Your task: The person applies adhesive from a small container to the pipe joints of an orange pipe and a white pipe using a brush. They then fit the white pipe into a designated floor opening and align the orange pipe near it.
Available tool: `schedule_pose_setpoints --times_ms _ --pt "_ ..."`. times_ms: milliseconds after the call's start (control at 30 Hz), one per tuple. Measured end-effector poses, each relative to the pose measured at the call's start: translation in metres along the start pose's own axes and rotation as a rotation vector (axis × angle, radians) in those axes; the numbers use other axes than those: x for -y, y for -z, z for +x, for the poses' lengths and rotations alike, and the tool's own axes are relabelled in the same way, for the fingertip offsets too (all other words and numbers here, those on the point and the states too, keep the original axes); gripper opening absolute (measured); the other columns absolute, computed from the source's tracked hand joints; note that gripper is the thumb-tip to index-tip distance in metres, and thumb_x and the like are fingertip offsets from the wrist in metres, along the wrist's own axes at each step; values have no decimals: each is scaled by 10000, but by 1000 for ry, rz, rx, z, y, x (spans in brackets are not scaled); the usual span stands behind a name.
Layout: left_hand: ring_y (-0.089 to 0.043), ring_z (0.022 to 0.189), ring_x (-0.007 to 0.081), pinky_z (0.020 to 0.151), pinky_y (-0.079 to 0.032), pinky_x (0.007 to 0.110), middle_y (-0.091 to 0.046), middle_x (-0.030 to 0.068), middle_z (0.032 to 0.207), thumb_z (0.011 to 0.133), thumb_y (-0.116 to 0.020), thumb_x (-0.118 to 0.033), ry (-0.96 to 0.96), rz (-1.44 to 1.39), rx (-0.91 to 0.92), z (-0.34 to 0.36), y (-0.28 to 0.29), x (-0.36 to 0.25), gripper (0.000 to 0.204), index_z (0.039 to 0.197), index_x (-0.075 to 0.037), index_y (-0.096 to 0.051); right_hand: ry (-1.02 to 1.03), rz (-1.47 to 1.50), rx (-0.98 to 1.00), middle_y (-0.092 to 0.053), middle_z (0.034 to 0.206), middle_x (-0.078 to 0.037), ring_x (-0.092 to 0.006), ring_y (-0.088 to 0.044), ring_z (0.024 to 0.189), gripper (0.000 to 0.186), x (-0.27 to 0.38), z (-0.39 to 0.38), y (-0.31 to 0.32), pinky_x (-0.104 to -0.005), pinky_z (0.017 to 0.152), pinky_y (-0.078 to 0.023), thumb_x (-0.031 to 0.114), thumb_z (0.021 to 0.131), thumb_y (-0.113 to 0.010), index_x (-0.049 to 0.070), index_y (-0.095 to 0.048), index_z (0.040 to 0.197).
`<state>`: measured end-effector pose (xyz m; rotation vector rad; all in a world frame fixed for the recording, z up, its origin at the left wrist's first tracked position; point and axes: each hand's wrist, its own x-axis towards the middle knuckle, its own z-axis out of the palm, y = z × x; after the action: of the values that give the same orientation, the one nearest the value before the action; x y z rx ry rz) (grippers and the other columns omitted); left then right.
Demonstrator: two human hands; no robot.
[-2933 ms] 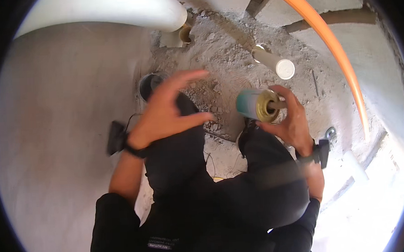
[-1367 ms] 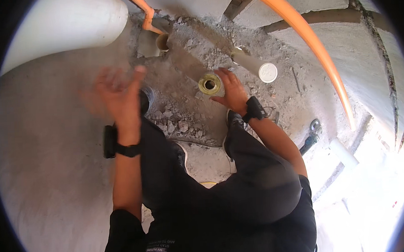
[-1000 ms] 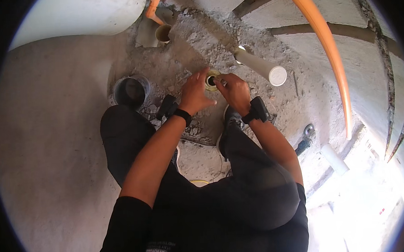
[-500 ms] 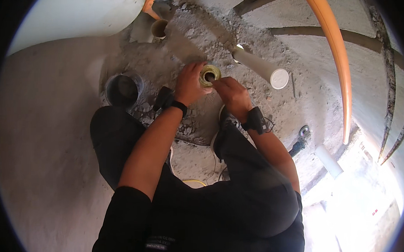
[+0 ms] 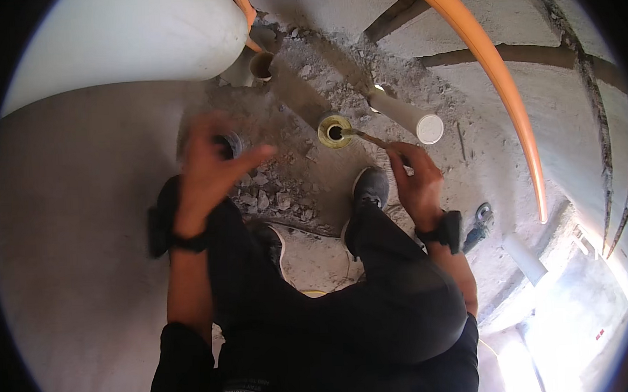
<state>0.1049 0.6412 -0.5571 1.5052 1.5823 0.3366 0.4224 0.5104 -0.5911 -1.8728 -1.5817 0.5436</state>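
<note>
My left hand [image 5: 211, 172] is raised at the left, fingers spread and a little blurred, with nothing in it. Behind it a clear bucket [image 5: 235, 145] partly shows, its dark inside mostly hidden. In my right hand [image 5: 420, 181] I pinch one end of a thin stick-like tool [image 5: 369, 138]; its exact kind does not show. The other end rests at the dark opening of a round, yellowish pipe mouth [image 5: 322, 133] standing up from the floor. Neither hand touches that pipe.
A capped pale pipe [image 5: 430, 129] sticks out to the right of the pipe mouth. Farther back stands an open pipe [image 5: 261, 66]. An orange conduit [image 5: 509, 82] hangs at the right, a white rounded vessel [image 5: 125, 39] at upper left. Rubble [image 5: 264, 198] covers the floor between my feet.
My left hand has let go of the yellowish pipe mouth and swung left toward the bucket. My right hand has drawn back rightward, so the stick-like tool now shows.
</note>
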Motion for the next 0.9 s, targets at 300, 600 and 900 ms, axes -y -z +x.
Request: schedule_pose_setpoints --times_ms 300,600,900 --pt "-550 1162 230 1057 -402 383 -544 138 1295 850 -775 -261 -884 -398 -450 56 91 -118 669 1344 63 -461 -178 715 -73 -744 962 -134 -143 -719 868 228 87 98 45 -274 754 -582 110 905 -735 -44 -679 1063" --pt "-543 1185 261 1049 -422 394 -572 125 1248 784 -802 -249 -964 -434 -437 83 94 -131 684 1321 37 -487 -89 883 -113 -733 955 -153 -165 -715 878 257 98 142 0 -271 812 -588 62 898 -729 -72 -641 1099" --pt "-588 1168 266 1053 -454 388 -597 153 1247 744 -774 -144 -1039 -498 -430 85 88 -140 659 1320 31 -506 -317 819 -532 -746 989 -78 -158 -724 874 129 105 82 -74 -297 736 -568 5 854 -741 30 -711 977"
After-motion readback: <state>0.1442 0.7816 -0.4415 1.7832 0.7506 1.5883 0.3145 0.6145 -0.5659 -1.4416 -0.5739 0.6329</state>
